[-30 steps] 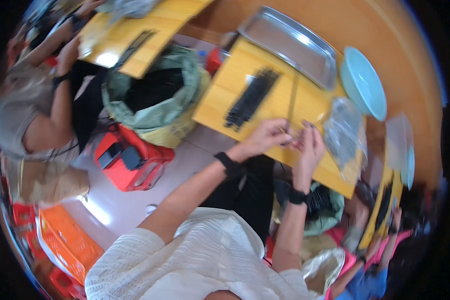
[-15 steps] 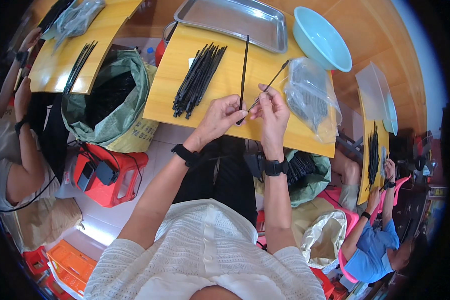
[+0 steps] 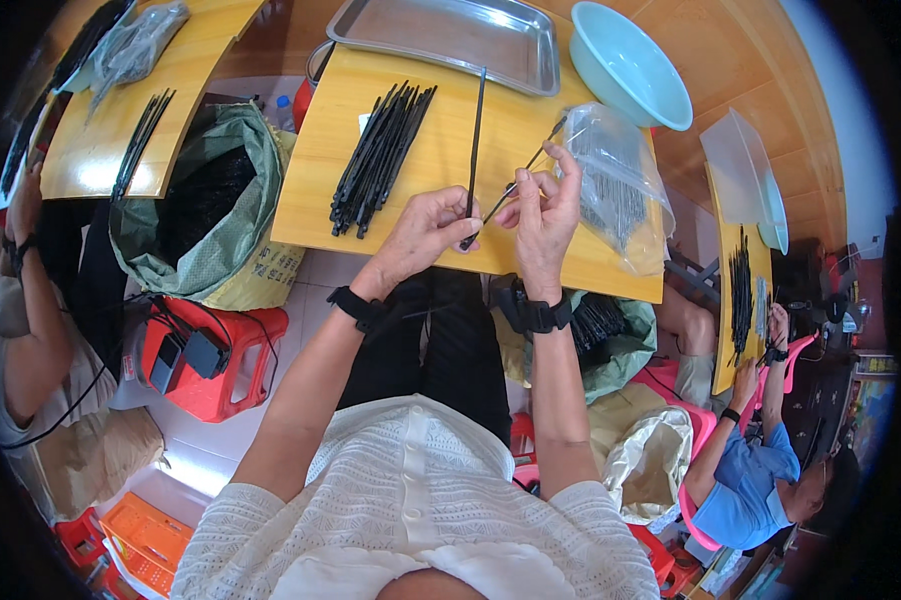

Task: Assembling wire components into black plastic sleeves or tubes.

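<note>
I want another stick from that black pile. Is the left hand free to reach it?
Probably not yet: the left hand holds a black strip, though the pile of black sticks lies close, nothing between.

The lower end of the long black strip (image 3: 473, 150) disappears inside the left hand (image 3: 425, 232), so the grip on it is hidden. The thin rod (image 3: 530, 165) beside that strip is too fine to identify. The clear bag (image 3: 615, 185) blurs its dark contents.

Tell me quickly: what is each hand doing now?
Left hand: closed on a long black strip.
Right hand: pinching a thin black rod.
</note>
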